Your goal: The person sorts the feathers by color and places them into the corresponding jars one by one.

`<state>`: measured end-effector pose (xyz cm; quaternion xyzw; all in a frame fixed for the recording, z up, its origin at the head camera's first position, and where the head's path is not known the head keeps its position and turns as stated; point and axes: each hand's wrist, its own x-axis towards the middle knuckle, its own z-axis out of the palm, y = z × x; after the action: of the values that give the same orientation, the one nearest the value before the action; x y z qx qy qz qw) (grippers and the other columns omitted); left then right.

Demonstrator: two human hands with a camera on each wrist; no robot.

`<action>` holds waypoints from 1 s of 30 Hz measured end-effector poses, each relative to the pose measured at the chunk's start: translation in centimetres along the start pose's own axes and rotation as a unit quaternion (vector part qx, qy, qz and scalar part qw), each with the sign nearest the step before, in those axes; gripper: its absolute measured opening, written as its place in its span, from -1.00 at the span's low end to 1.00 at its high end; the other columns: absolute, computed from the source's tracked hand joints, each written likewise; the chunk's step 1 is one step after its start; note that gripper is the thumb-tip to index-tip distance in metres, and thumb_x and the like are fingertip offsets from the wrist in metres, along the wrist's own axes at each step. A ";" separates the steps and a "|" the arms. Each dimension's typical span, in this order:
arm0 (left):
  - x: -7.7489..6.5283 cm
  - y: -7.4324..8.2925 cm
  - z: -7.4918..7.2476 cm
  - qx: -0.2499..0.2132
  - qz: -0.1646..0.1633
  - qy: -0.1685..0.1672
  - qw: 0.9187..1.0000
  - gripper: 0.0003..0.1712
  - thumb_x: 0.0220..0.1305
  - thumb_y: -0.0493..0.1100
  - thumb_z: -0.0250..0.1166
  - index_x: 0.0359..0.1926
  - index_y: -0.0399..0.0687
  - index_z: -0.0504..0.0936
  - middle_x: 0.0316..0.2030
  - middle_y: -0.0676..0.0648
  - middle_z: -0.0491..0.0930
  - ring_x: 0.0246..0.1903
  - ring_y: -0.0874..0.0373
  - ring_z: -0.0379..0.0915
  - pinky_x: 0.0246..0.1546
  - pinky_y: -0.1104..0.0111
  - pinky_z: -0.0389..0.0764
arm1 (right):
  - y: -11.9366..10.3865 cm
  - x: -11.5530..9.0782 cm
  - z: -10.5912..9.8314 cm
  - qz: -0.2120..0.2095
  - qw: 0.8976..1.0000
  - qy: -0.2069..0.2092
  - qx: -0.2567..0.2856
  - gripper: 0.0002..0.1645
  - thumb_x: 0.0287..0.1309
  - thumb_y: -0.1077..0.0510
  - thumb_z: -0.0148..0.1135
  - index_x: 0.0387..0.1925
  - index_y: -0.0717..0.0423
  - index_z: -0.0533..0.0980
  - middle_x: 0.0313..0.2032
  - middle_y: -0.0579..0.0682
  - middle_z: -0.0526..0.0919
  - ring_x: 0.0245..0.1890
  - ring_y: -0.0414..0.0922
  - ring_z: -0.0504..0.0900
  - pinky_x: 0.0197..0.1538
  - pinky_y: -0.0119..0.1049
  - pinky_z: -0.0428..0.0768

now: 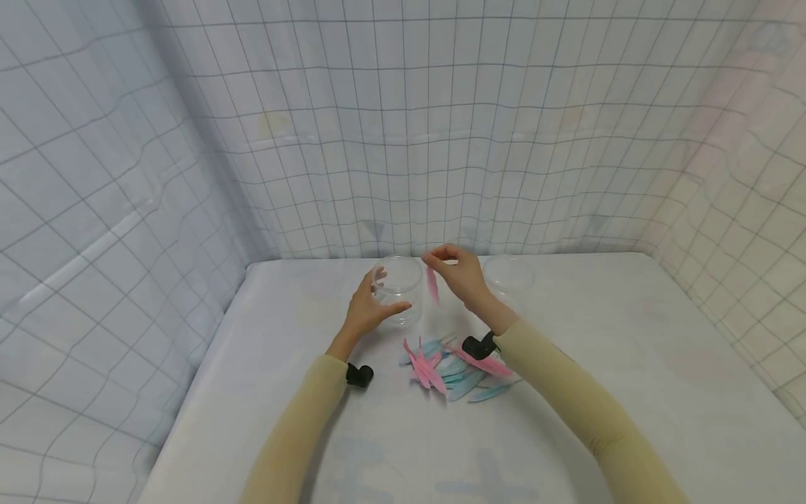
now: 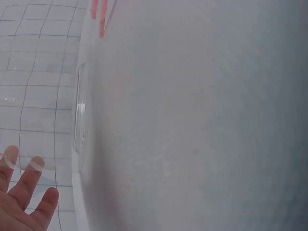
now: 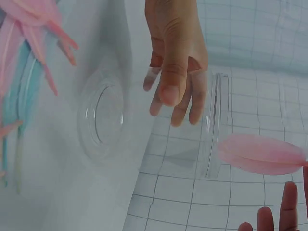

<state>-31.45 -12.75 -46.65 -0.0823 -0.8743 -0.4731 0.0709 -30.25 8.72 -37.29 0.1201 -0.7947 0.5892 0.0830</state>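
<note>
My left hand (image 1: 366, 308) holds a clear jar (image 1: 411, 288) by its side, with the thumb across the near wall. In the right wrist view the jar's rim (image 3: 216, 125) is uncovered. My right hand (image 1: 464, 276) pinches a pink feather (image 1: 432, 285) by its quill end, beside the rim. The feather hangs down just right of the jar in the head view; its broad end overlaps the rim in the right wrist view. Nearer to me lies a loose pile of pink feathers (image 1: 427, 369) and light blue feathers (image 1: 466, 385).
Behind my right wrist stands another clear round container (image 1: 510, 271), partly covered by the hand. The white table (image 1: 290, 308) is bordered by grid-patterned white curtains (image 1: 403, 140) at the back and both sides.
</note>
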 end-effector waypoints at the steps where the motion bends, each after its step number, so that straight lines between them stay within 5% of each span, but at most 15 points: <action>1: 0.0 0.0 0.0 -0.001 0.001 0.000 1.000 0.22 -0.19 0.30 0.51 0.42 0.03 0.09 0.29 -0.03 0.29 0.21 -0.12 0.20 0.14 0.00 0.30 | -0.2 0.3 0.4 -0.005 1.000 0.008 0.009 -0.63 0.14 -0.08 0.32 -0.24 0.15 0.62 -0.20 0.01 0.61 -0.12 -0.07 0.52 -0.08 -0.14 0.49; 10: 0.0 -0.2 0.1 -0.005 0.012 0.003 1.000 0.23 -0.21 0.32 0.50 0.41 -0.01 0.10 0.28 -0.04 0.31 0.19 -0.14 0.23 0.11 -0.03 0.31 | -0.9 2.2 3.1 -0.052 0.993 0.082 0.068 -0.72 0.17 0.02 0.31 -0.23 0.17 0.60 -0.23 -0.03 0.62 -0.13 -0.13 0.49 -0.19 -0.28 0.48; 15: 0.0 -0.2 0.1 -0.009 0.016 0.009 1.000 0.22 -0.21 0.32 0.50 0.41 -0.01 0.11 0.28 -0.05 0.31 0.18 -0.13 0.24 0.11 -0.02 0.31 | -0.6 2.8 4.3 -0.056 0.991 0.099 0.068 -0.69 0.16 0.01 0.33 -0.22 0.19 0.62 -0.18 0.00 0.64 -0.06 -0.06 0.46 -0.06 -0.20 0.44; 21: 0.0 -0.2 0.3 -0.011 0.022 0.009 1.000 0.18 -0.16 0.21 0.53 0.41 -0.01 0.10 0.28 -0.05 0.32 0.16 -0.12 0.25 0.09 -0.03 0.32 | 0.7 2.4 5.1 -0.027 0.998 0.062 0.012 -0.66 0.14 -0.06 0.32 -0.21 0.12 0.64 -0.09 -0.03 0.61 0.03 -0.09 0.43 0.11 -0.06 0.34; 30: 0.0 -0.2 0.0 -0.010 0.029 0.003 1.000 0.23 -0.15 0.28 0.50 0.44 0.00 0.03 0.29 -0.06 0.28 0.16 -0.13 0.23 0.09 -0.02 0.32 | 2.2 1.6 4.6 -0.127 0.988 0.009 -0.082 -0.66 0.11 -0.02 0.36 -0.18 0.12 0.68 -0.06 0.02 0.62 0.05 -0.08 0.46 0.16 -0.08 0.31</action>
<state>-31.46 -12.84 -46.88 -0.1071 -0.8665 -0.4797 0.0869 -32.35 4.75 -40.23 0.2079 -0.8178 0.5075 0.1742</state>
